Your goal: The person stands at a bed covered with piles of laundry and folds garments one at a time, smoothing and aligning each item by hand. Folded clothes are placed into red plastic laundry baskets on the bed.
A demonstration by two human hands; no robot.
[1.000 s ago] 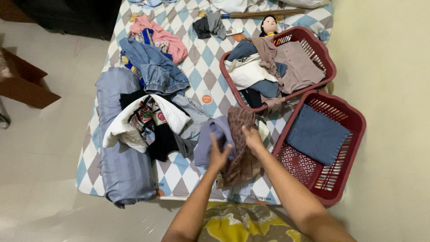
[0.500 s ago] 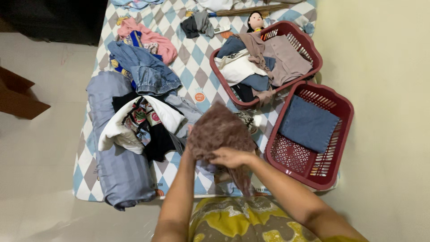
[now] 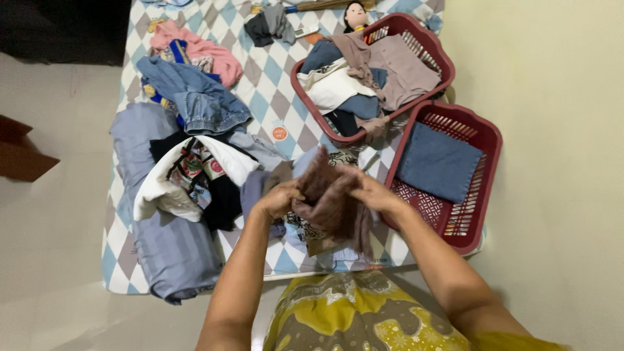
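Both my hands grip a crumpled brown patterned cloth point(image 3: 330, 201) held up over the near edge of the mattress. My left hand point(image 3: 278, 198) clutches its left side and my right hand point(image 3: 370, 192) holds its right side. Part of the cloth hangs down between my forearms. Under it lie a bluish-grey garment point(image 3: 255, 185) and other clothes, partly hidden.
A checked mattress point(image 3: 270, 104) carries a heap of clothes point(image 3: 195, 175), a denim piece point(image 3: 195, 97), a pink garment point(image 3: 208, 52) and a rolled striped blanket point(image 3: 169, 247). Two red baskets stand right: far one point(image 3: 442, 62) full, near one point(image 3: 478, 227) holding folded blue cloth point(image 3: 439, 162). A doll point(image 3: 355, 14) lies beyond.
My hands lifted the brown cloth off the pile, bunched it up, and now hold it spread between them. The view shifted a little to the right.
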